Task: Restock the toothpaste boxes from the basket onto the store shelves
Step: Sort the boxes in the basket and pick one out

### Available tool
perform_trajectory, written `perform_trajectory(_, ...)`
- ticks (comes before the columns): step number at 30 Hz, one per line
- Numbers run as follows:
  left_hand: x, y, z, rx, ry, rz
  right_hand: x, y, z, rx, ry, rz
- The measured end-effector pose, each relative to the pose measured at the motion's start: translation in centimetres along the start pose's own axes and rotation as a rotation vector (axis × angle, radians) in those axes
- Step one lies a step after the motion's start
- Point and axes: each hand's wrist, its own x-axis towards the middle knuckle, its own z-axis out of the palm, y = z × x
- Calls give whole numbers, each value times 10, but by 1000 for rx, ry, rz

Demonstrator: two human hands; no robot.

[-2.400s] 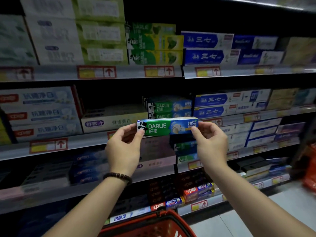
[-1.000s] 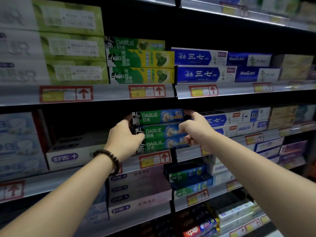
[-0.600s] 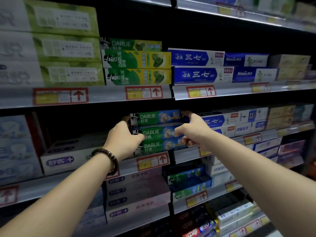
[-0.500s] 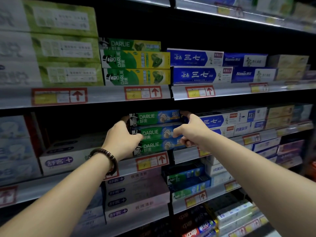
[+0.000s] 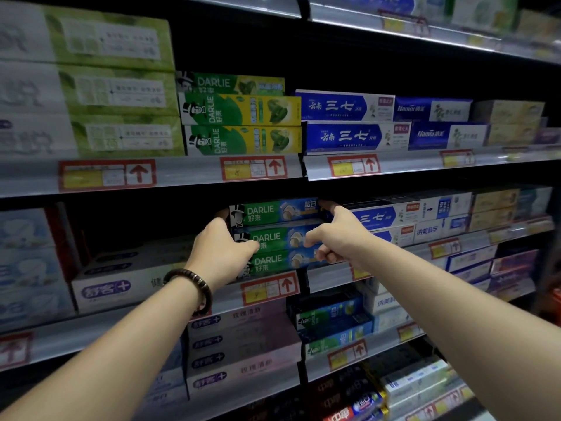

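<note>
Store shelves are filling the view, packed with toothpaste. The top Darlie toothpaste box (image 5: 273, 211), green and blue, is lying flat on a stack of two matching Darlie boxes (image 5: 282, 249) at the front of the middle shelf (image 5: 60, 338). Its long axis is running left to right along the shelf edge. Its printed face is turned outward, and the end with the logo is pointing left.

Both bare forearms are stretching forward and slightly upward, one to each end of the box. The left hand (image 5: 223, 247), with a dark beaded bracelet (image 5: 194, 284) on its wrist, is showing its back to the camera. Its fingers are curling round the left end of the box, and its thumb is lying across the box below. The right hand (image 5: 337, 235) is hooking its forefinger round the right end, its thumb is pointing left over the stack, and its other fingers are folding into the palm. Each grip is closing on the top box only.

A red-framed price label (image 5: 270, 288) is sitting on the rail just below the stack.
</note>
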Motion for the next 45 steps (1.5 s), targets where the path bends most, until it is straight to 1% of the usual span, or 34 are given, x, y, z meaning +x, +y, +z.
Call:
perform_trajectory(7, -1, -1, -1, 17, -8, 26, -5, -1, 3, 32, 15, -30)
perform_trajectory(11, -6, 4, -5, 22, 7, 53, -12, 2, 4, 26, 56, -70)
perform_trajectory(16, -9, 3, -9, 31, -10, 46, -20, 10, 9, -27, 84, -131)
perform_trajectory(19, -14, 2, -12, 43, -21, 45, -26, 14, 10, -22, 87, -129)
perform_trajectory(23, -25, 2, -17, 0, 9, 48, -32, 18, 11, 15, 100, -124)
perform_trajectory(28, -44, -8, -21, -45, -18, -5, -45, 20, 18, 4, 155, -126)
perform_trajectory(36, -82, -29, -44, -135, -68, -79, -88, 15, 36, 66, 116, -108)
perform_trajectory(45, -145, -56, -78, -160, -96, -191, -161, 10, 73, 180, -15, -49)
